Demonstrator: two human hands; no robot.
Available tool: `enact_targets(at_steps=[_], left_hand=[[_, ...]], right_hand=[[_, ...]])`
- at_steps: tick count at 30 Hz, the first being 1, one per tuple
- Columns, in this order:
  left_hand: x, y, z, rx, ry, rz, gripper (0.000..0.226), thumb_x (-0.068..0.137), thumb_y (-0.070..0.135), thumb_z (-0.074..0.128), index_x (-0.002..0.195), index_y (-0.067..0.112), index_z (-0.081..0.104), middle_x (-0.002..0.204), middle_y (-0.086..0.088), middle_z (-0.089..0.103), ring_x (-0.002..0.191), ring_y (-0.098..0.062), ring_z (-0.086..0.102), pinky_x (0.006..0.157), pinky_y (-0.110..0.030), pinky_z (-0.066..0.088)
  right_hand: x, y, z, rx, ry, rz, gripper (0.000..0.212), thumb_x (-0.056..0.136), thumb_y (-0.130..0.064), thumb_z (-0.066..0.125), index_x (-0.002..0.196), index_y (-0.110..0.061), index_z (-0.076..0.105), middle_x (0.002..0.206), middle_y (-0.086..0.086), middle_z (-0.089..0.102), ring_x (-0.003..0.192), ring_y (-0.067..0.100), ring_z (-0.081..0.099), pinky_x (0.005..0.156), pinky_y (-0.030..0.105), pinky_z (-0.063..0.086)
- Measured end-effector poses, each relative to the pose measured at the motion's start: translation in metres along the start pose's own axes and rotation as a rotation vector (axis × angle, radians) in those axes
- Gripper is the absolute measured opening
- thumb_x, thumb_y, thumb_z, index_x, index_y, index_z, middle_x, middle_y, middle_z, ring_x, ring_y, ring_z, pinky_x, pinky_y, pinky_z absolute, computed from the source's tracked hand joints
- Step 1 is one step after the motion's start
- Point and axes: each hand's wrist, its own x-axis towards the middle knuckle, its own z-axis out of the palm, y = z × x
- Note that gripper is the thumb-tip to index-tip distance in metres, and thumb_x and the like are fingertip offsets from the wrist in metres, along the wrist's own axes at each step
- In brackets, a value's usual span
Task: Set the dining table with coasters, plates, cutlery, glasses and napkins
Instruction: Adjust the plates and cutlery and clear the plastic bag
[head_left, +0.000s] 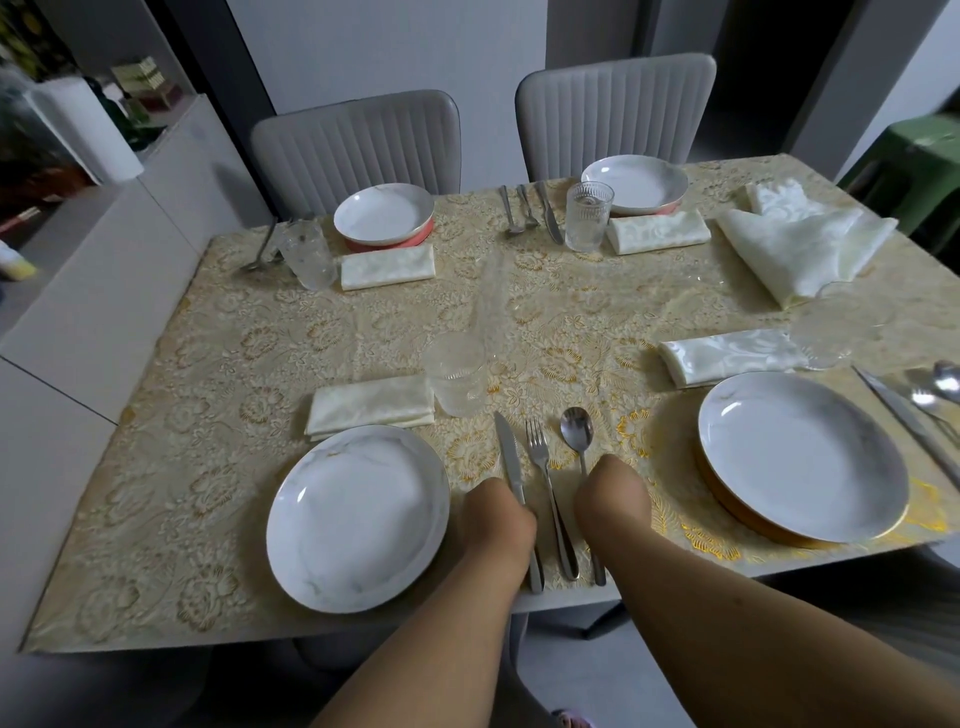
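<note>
Dining corner, dim light; two grey ribbed chairs (358, 140) stand at the far side of a desk (234, 364) covered by a cream and gold floral cloth, glossy and embossed.

Four places laid. Far left: marbled plate (383, 214) on a coral coaster (410, 240), folded napkin, cut glass tumbler, cutlery. Far right the same. Near right: plate (802, 456) on a gold coaster (748, 519), damask napkin beyond it, knife and spoons at its right. A spare stack of napkins (800, 244) lies unfolded at the far right.

Near left place: round white plate (357, 518), shallow, faint grey veining; napkin (371, 405) just beyond it; clear ribbed glass (457, 374) beside the napkin. No coaster shows under this plate.

Hands: both down on the near edge, knuckles toward camera, fingers hidden. Left hand (498, 512) sits over the knife (511, 467) handle; right hand (613, 493) over the spoon (577, 426) handle. Whether either pinches its handle I cannot tell. The fork (545, 483) lies free in the gap between them.

Key relation: the three steel pieces lie parallel, long axes running away from the body, tips toward the glass, handles at the desk edge. Each outer piece is under the nearer hand. Likely step: squaring up the spacing; the fork is equally near to both.
</note>
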Motion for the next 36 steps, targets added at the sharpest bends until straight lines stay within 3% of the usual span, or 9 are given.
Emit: enact_targets(at_steps=[7,14,36], left_hand=[[-0.0029,0.0017,-0.0015,0.006,0.003,-0.003,0.016,0.090,0.019,0.060,0.101,0.009,0.064,0.102,-0.009,0.067,0.094,-0.027,0.064,0.063,-0.029,0.042],[-0.0041,0.0012,-0.0025,0.000,0.005,-0.004,0.016,0.090,0.020,0.060,0.102,0.009,0.062,0.101,-0.009,0.066,0.092,-0.028,0.063,0.063,-0.029,0.043],[-0.0029,-0.0013,-0.0009,0.018,0.012,0.003,0.014,0.091,0.016,0.055,0.102,0.010,0.062,0.100,-0.006,0.065,0.091,-0.024,0.062,0.066,-0.027,0.044]], right_hand=[[-0.0035,0.0004,-0.0006,-0.019,0.023,-0.089,0.021,0.089,0.001,0.040,0.105,-0.005,0.052,0.107,0.013,0.060,0.097,0.030,0.058,0.069,0.030,0.039],[-0.0052,0.0005,-0.0003,-0.010,0.071,-0.154,0.031,0.089,0.003,0.035,0.113,-0.001,0.053,0.114,0.016,0.057,0.102,0.032,0.057,0.077,0.033,0.043],[-0.0022,-0.0023,0.0009,-0.021,0.028,-0.147,0.033,0.090,-0.002,0.033,0.117,-0.007,0.051,0.114,0.012,0.058,0.106,0.030,0.056,0.082,0.035,0.045]])
